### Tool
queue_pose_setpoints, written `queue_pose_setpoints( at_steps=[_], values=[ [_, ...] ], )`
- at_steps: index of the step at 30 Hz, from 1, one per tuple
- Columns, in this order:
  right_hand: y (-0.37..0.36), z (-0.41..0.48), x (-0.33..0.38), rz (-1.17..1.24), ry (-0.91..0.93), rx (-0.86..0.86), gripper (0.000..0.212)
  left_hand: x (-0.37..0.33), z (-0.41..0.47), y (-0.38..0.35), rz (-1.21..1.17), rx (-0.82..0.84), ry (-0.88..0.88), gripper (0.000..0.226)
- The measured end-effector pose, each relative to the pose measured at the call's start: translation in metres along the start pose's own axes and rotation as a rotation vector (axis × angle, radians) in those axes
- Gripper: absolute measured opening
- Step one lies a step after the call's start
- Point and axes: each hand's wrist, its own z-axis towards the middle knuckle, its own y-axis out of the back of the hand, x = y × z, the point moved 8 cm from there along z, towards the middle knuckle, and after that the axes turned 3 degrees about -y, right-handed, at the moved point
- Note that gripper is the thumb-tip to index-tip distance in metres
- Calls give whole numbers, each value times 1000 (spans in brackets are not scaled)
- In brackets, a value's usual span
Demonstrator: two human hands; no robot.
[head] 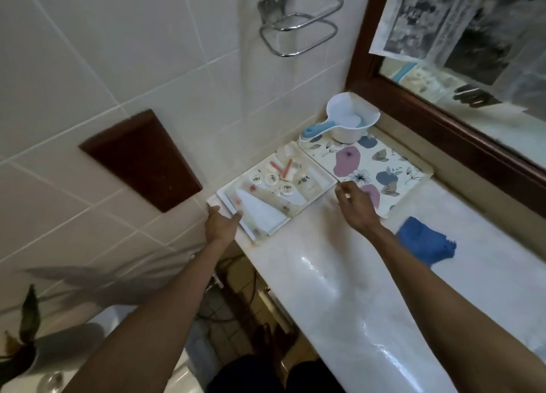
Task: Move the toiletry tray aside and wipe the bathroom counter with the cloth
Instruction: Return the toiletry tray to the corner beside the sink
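A white toiletry tray point(320, 177) holding small round bottles, pink tubes and a white packet lies at the counter's far left end against the tiled wall. My left hand point(220, 225) touches its near left corner, thumb on the rim. My right hand point(356, 205) hovers just off the tray's right corner, fingers apart, holding nothing. A blue cloth point(424, 243) lies crumpled on the pale glossy counter point(339, 289), to the right of my right wrist.
A floral tray point(384, 168) lies right of the toiletry tray, with a white scoop with a blue handle point(345, 125) behind it. A wood-framed mirror point(443, 108) lines the right side. A chrome towel rack point(298, 29) hangs above. A brown wall panel point(141, 159) sits left.
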Motion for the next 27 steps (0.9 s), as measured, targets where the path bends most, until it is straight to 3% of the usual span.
queue_pose_setpoints(
  at_steps=[3, 7, 18, 22, 27],
  values=[
    [-10, -1, 0, -19, -31, 3, 31, 1, 6, -5, -2, 24, -2, 79],
    [-21, -1, 1, -69, -50, -18, 27, -3, 13, -8, 2, 69, -50, 63],
    [-77, 28, 23, -239, -208, 11, 78, 15, 32, 25, 283, 211, -209, 70],
    [-88, 23, 16, -208, -285, 34, 75, 8, 33, 29, 270, 249, -291, 72],
    [-67, -11, -6, -140, -353, -3, 87, 4, 23, 23, 284, 321, -371, 85]
  ],
)
